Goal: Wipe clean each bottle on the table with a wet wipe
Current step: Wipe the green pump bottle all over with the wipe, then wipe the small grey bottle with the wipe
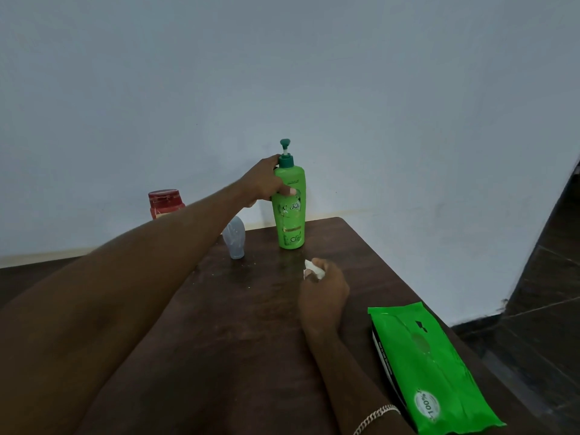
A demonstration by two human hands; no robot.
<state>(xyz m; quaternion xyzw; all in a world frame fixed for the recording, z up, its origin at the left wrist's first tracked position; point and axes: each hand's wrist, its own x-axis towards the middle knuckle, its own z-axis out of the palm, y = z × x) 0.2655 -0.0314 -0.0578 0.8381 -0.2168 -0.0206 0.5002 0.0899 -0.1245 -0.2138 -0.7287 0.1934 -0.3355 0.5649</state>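
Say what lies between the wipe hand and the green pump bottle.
Head view: only bare table between the right hand, pinching the wet wipe, and the green pump bottle.

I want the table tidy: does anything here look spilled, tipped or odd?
Pale specks lie scattered on the dark brown wooden table beside the small translucent bluish bottle, which stands narrow end down. The tall green pump bottle, gripped by the left hand, is upright. The right hand holds a white wipe.
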